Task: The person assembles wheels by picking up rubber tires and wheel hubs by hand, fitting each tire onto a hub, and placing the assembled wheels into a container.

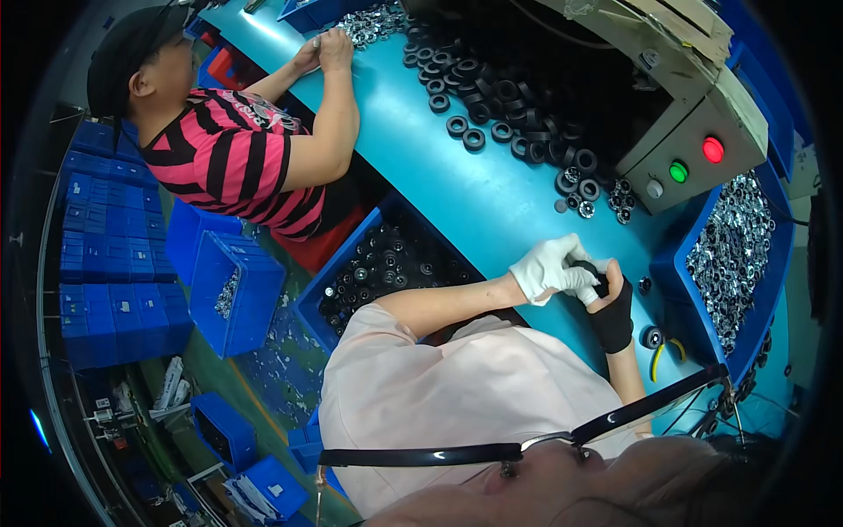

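While the left hand [551, 268], in a white glove, and the right hand [610, 309], in a black fingerless glove, meet over the teal table [492, 202], both close their fingers around one small black ring part [590, 270] held between them. Just beyond the grip lie loose black rings [492, 92] and a grey control box [694, 145]; to its right sits a blue bin of shiny metal pieces [733, 255], and to its left a blue bin of dark parts [378, 263], with a person in a striped shirt [228, 154] farther off.
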`<control>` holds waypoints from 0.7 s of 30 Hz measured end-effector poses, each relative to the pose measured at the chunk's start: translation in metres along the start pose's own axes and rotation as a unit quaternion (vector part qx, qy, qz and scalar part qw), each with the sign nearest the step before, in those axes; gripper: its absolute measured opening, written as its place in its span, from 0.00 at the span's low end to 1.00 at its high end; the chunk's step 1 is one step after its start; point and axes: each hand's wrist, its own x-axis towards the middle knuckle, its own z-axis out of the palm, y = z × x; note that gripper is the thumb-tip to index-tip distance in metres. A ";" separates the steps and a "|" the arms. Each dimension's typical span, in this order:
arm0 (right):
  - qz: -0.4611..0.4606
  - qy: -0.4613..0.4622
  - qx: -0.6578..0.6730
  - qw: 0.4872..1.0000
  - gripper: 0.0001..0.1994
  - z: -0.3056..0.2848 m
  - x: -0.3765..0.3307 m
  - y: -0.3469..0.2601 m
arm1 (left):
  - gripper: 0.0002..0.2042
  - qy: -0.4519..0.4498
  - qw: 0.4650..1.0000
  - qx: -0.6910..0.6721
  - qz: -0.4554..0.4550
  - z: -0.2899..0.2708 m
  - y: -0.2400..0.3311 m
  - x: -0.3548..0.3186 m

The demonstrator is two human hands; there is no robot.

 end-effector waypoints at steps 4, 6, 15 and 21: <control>-0.027 0.002 -0.026 0.999 0.13 -0.004 0.004 -0.004 | 0.16 -0.003 0.999 -0.048 -0.016 -0.010 0.002 0.009; -0.022 0.001 -0.046 0.999 0.13 -0.005 0.004 -0.002 | 0.15 -0.025 0.998 -0.047 -0.022 -0.011 0.004 0.009; -0.026 -0.003 0.075 0.997 0.21 0.003 -0.008 -0.009 | 0.13 -0.013 0.999 -0.009 -0.042 -0.002 0.001 -0.002; 0.020 0.027 0.106 0.994 0.28 0.009 -0.018 -0.018 | 0.13 -0.016 0.998 -0.053 -0.031 0.003 -0.001 0.002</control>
